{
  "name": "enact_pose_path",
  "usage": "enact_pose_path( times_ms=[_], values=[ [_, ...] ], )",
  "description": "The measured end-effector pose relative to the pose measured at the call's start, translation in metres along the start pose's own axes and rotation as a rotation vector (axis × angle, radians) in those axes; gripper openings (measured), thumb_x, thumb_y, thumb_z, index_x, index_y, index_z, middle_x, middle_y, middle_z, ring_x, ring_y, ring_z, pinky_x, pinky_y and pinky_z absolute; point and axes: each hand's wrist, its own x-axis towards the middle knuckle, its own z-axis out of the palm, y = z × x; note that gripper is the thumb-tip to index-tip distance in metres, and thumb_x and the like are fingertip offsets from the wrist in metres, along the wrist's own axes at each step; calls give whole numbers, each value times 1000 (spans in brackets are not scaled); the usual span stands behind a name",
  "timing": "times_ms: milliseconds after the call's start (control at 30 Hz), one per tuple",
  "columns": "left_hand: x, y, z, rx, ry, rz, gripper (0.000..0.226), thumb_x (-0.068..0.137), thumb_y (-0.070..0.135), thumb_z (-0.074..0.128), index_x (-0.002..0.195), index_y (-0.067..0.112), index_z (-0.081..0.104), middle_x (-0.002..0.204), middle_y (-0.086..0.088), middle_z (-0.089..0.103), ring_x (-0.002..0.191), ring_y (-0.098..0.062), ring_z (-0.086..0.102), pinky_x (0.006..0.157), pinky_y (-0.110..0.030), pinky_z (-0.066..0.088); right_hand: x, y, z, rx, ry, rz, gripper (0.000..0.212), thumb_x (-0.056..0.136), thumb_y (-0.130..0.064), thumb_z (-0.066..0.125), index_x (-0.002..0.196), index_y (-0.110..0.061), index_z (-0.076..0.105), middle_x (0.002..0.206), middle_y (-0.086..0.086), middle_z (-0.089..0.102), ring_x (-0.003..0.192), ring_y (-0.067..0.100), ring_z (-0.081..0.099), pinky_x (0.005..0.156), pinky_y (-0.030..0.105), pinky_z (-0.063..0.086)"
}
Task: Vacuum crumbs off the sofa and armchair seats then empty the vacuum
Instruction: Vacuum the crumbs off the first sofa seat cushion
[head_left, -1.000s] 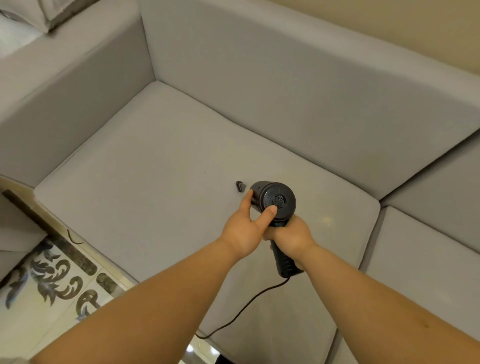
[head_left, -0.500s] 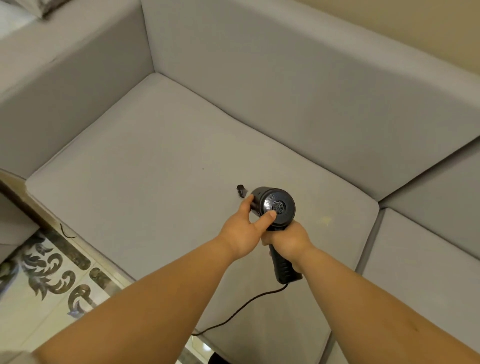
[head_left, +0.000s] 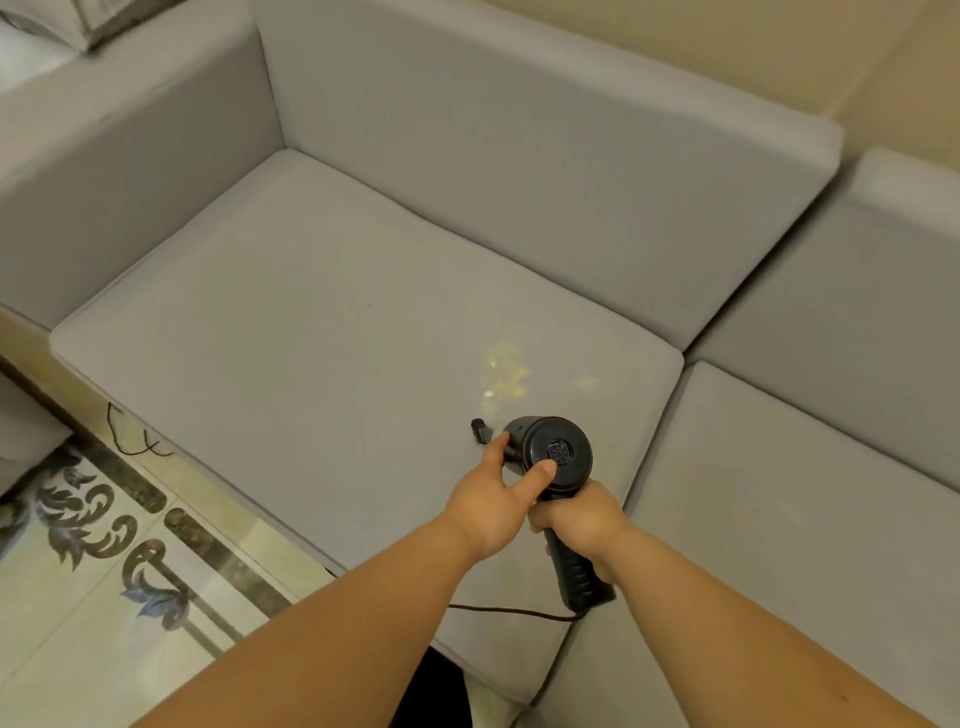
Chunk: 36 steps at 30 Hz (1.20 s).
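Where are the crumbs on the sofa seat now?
In the head view, the yellowish crumbs lie on the right part of the grey seat cushion, just beyond the nozzle of the black handheld vacuum, toward the backrest.

1. The vacuum's front was hidden behind its body, beyond the left fingers.
2. The right hand covered the upper handle.
3. The cord ran off the bottom edge.
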Motion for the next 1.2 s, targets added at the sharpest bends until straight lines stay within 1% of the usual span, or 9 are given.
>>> enact_pose_path(
  times_ms=[233, 367, 500, 633, 733, 800, 967, 1033, 1200],
  values=[
    [-16, 6, 23, 9, -1, 18, 81, 86, 58, 54, 151, 28, 16, 148, 3, 39, 134, -20, 38, 100, -26, 31, -17, 18, -17, 16, 5, -3, 26, 65, -4, 72, 89, -9, 65, 79, 13, 63, 71, 31, 59, 72, 42, 54],
    [-10, 21, 17, 7, 5, 54, 76, 87, 55, 55, 150, 28, 21, 148, 3, 40, 134, -18, 39, 97, -23, 31, -17, 7, -22, 57, 33, -40, 26, 67, -5, 72, 90, -12, 63, 81, 13, 64, 74, 32, 61, 76, 45, 56],
    [5, 43, 2, 12, 6, 95, 76, 87, 55, 55, 150, 30, 22, 148, 4, 40, 135, -18, 38, 100, -26, 32, -11, -18, -28, 84, 46, -88, 31, 69, -4, 73, 98, -10, 62, 84, 13, 63, 77, 31, 61, 80, 47, 56],
    [30, 66, -24, 24, 12, 120, 73, 87, 54, 55, 149, 31, 24, 146, 5, 42, 134, -17, 39, 99, -24, 31, 6, -52, -31, 75, 41, -136, 41, 72, -4, 74, 109, -8, 57, 92, 14, 63, 82, 30, 61, 79, 44, 55],
    [54, 79, -47, 16, -3, 126, 71, 88, 51, 55, 149, 33, 23, 147, 5, 41, 130, -21, 44, 110, -35, 33, 26, -79, -27, 58, 52, -162, 52, 71, -4, 77, 117, -10, 52, 104, 15, 62, 89, 29, 62, 77, 39, 53],
    [74, 86, -62, 13, -14, 123, 71, 89, 51, 54, 149, 33, 21, 148, 5, 40, 128, -23, 47, 110, -42, 35, 44, -96, -23, 79, 65, -174, 55, 71, -3, 77, 119, -11, 51, 107, 16, 62, 91, 30, 62, 79, 40, 53],
    [117, 95, -90, 32, -18, 111, 72, 90, 51, 52, 150, 33, 17, 149, 4, 39, 130, -25, 44, 110, -44, 33, 84, -130, -11, 120, 76, -177, 54, 73, -3, 77, 119, -14, 51, 104, 11, 63, 88, 27, 61, 77, 37, 52],
    [129, 94, -96, 37, -36, 91, 70, 91, 50, 51, 150, 33, 19, 148, 3, 40, 130, -24, 44, 111, -43, 33, 93, -135, -7, 120, 82, -153, 52, 74, -4, 76, 118, -16, 51, 103, 10, 63, 88, 27, 61, 78, 37, 52],
    [132, 86, -93, 57, -87, 70, 71, 90, 50, 53, 150, 32, 19, 149, 4, 38, 136, -20, 36, 106, -30, 29, 94, -128, -6, 140, 66, -81, 44, 74, -2, 73, 114, -13, 55, 94, 11, 62, 81, 27, 60, 78, 41, 53]
  ],
)
